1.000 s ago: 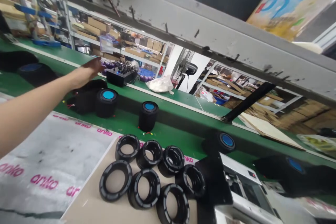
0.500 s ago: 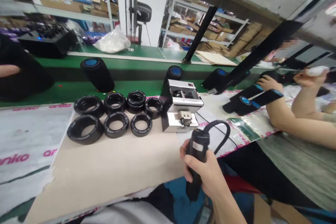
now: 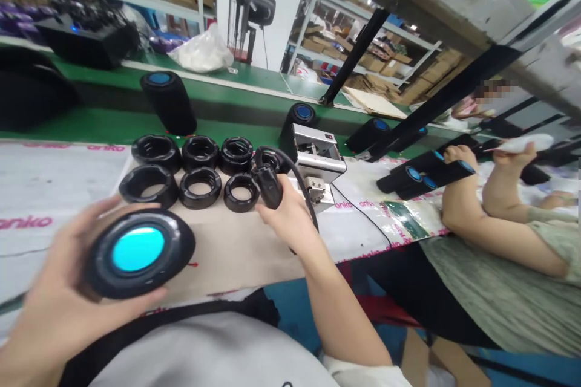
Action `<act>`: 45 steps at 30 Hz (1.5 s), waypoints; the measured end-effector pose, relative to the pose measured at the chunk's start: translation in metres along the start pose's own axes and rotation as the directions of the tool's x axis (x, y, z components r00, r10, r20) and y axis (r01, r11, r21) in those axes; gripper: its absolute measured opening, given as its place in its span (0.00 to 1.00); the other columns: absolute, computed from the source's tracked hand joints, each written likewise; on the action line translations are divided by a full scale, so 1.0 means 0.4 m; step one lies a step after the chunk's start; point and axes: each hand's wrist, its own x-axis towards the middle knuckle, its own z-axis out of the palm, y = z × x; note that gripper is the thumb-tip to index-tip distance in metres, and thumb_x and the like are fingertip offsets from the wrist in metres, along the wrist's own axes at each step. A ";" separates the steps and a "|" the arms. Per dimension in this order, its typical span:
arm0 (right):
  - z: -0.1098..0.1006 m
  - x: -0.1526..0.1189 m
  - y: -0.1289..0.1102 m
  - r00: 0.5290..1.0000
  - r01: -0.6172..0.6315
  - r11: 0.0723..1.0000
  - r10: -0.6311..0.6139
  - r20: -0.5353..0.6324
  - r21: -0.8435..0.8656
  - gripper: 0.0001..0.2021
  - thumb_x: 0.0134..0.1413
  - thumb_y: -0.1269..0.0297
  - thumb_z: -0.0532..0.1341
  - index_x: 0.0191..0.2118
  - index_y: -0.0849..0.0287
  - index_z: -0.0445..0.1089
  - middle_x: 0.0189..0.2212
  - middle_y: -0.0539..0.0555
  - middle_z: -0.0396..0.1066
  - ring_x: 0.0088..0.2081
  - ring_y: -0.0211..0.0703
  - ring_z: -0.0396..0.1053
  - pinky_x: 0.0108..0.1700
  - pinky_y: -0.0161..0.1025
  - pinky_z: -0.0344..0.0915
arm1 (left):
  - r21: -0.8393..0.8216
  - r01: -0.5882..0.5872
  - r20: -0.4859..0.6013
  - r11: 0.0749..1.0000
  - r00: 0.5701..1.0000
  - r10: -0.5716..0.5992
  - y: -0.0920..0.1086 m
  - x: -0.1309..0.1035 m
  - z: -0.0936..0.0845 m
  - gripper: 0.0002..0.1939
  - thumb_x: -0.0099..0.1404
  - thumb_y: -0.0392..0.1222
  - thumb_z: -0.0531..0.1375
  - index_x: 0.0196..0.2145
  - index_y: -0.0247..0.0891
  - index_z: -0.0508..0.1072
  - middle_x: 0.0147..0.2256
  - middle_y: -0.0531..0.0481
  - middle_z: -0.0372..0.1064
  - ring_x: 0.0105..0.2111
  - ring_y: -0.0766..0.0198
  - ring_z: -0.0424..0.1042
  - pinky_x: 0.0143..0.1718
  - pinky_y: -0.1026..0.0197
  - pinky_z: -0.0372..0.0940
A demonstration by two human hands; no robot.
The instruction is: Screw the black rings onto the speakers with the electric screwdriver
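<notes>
My left hand (image 3: 63,296) is wrapped round a black cylindrical speaker (image 3: 138,249), whose bright blue round end faces me, over the near left of the cardboard. In my right hand (image 3: 290,208) is a black corded electric screwdriver (image 3: 270,186). Its bit is hidden from view. The cord loops from its top over to the right. Several black rings (image 3: 200,187) lie in two rows on the cardboard sheet (image 3: 218,242), close to the left of the screwdriver. Just beyond my right hand stands a silver screw feeder (image 3: 320,166).
Several black speakers with blue ends stand along the green bench, one (image 3: 167,103) at the back left. More speakers (image 3: 411,178) lie on the right, beside a co-worker's arm (image 3: 467,205). A slanting black post (image 3: 436,106) crosses the right side.
My right hand has carried the screwdriver left and forward, beside the rings. My left hand has come into view at the lower left with a speaker in it.
</notes>
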 end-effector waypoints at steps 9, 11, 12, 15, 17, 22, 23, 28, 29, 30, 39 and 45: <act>-0.025 0.031 0.011 0.995 0.094 0.977 -0.096 0.001 -0.190 0.24 0.55 0.68 0.63 0.59 0.55 0.71 0.49 0.54 0.79 0.48 0.49 0.77 0.52 0.41 0.73 | -0.123 0.142 -0.025 0.982 0.989 -0.146 0.033 0.000 0.051 0.50 0.46 0.55 0.79 0.67 0.68 0.71 0.63 0.53 0.75 0.65 0.28 0.74 0.65 0.24 0.74; -0.014 0.032 0.013 0.992 0.124 0.963 -0.120 0.029 -0.238 0.23 0.57 0.68 0.63 0.60 0.53 0.71 0.49 0.54 0.79 0.48 0.50 0.77 0.50 0.41 0.72 | -0.116 0.121 -0.025 0.986 0.992 -0.124 0.024 0.004 0.050 0.50 0.47 0.54 0.80 0.67 0.68 0.71 0.63 0.53 0.75 0.65 0.30 0.75 0.63 0.28 0.77; -0.005 0.032 0.014 0.990 0.142 0.954 -0.132 0.056 -0.263 0.23 0.58 0.68 0.63 0.59 0.52 0.71 0.49 0.54 0.79 0.47 0.51 0.77 0.48 0.41 0.71 | -0.118 0.104 -0.020 0.987 0.994 -0.108 0.020 0.006 0.051 0.49 0.48 0.53 0.80 0.67 0.67 0.71 0.63 0.53 0.75 0.65 0.32 0.75 0.63 0.31 0.78; 0.024 0.032 0.011 0.978 0.191 0.929 -0.152 0.143 -0.316 0.21 0.59 0.72 0.61 0.57 0.51 0.73 0.46 0.53 0.80 0.44 0.50 0.76 0.44 0.40 0.67 | -0.147 0.082 -0.002 0.986 0.997 -0.083 0.018 0.007 0.059 0.47 0.51 0.51 0.80 0.67 0.64 0.71 0.64 0.51 0.74 0.66 0.34 0.74 0.67 0.31 0.74; 0.037 0.031 0.005 0.974 0.200 0.920 -0.150 0.169 -0.336 0.21 0.60 0.73 0.60 0.57 0.51 0.73 0.44 0.53 0.80 0.42 0.50 0.76 0.42 0.39 0.64 | -0.179 0.087 0.012 0.980 0.996 -0.086 0.021 0.006 0.067 0.47 0.52 0.52 0.80 0.67 0.60 0.70 0.65 0.49 0.73 0.67 0.34 0.73 0.70 0.29 0.70; 0.020 0.003 -0.013 0.983 0.161 0.932 -0.122 0.138 -0.325 0.19 0.65 0.67 0.62 0.60 0.50 0.71 0.47 0.54 0.80 0.45 0.53 0.77 0.44 0.41 0.66 | -0.238 0.058 0.042 0.970 0.998 -0.049 0.032 0.007 0.095 0.46 0.55 0.51 0.80 0.68 0.57 0.70 0.66 0.46 0.73 0.67 0.38 0.74 0.65 0.39 0.77; 0.012 -0.012 -0.014 0.984 0.152 0.936 -0.115 0.134 -0.318 0.19 0.65 0.65 0.63 0.60 0.49 0.71 0.48 0.54 0.80 0.45 0.53 0.77 0.44 0.41 0.67 | -0.237 0.037 0.052 0.971 0.998 -0.025 0.032 0.009 0.101 0.46 0.55 0.51 0.80 0.68 0.57 0.69 0.66 0.47 0.73 0.66 0.38 0.74 0.64 0.40 0.78; -0.001 -0.111 0.005 0.982 0.102 0.943 -0.044 0.185 -0.318 0.18 0.63 0.67 0.65 0.57 0.49 0.74 0.45 0.54 0.81 0.42 0.53 0.78 0.44 0.43 0.67 | -0.153 -0.058 0.110 0.986 0.991 0.075 0.023 0.020 0.108 0.46 0.56 0.55 0.79 0.69 0.60 0.67 0.66 0.47 0.73 0.65 0.36 0.76 0.62 0.37 0.79; 0.004 -0.128 0.012 0.980 0.087 0.943 -0.022 0.200 -0.321 0.16 0.63 0.69 0.64 0.55 0.50 0.75 0.44 0.54 0.81 0.42 0.53 0.78 0.44 0.44 0.68 | -0.128 -0.083 0.115 0.988 0.988 0.098 0.020 0.024 0.105 0.46 0.56 0.55 0.78 0.69 0.59 0.67 0.65 0.46 0.74 0.64 0.36 0.77 0.61 0.37 0.79; 0.010 -0.142 0.020 0.977 0.069 0.944 0.001 0.212 -0.321 0.15 0.63 0.70 0.64 0.54 0.51 0.75 0.44 0.54 0.81 0.42 0.53 0.78 0.45 0.44 0.68 | -0.106 -0.118 0.116 0.987 0.985 0.130 0.017 0.028 0.100 0.47 0.56 0.54 0.78 0.69 0.58 0.67 0.64 0.46 0.75 0.63 0.37 0.78 0.60 0.38 0.80; -0.041 -0.153 0.102 0.983 -0.066 0.974 0.101 0.152 -0.215 0.29 0.57 0.66 0.72 0.64 0.52 0.71 0.56 0.54 0.79 0.56 0.51 0.77 0.60 0.46 0.73 | -0.052 -0.112 0.163 0.992 0.979 0.119 0.006 0.089 0.060 0.44 0.45 0.55 0.81 0.58 0.41 0.78 0.57 0.41 0.78 0.59 0.33 0.78 0.65 0.32 0.73; -0.034 -0.162 0.142 0.970 0.042 0.971 0.018 0.244 -0.236 0.16 0.66 0.69 0.65 0.57 0.53 0.74 0.53 0.52 0.79 0.54 0.48 0.77 0.57 0.42 0.71 | -0.007 -0.132 0.171 0.991 0.976 0.131 0.001 0.092 0.060 0.59 0.44 0.69 0.79 0.70 0.45 0.70 0.64 0.46 0.73 0.61 0.39 0.75 0.65 0.37 0.74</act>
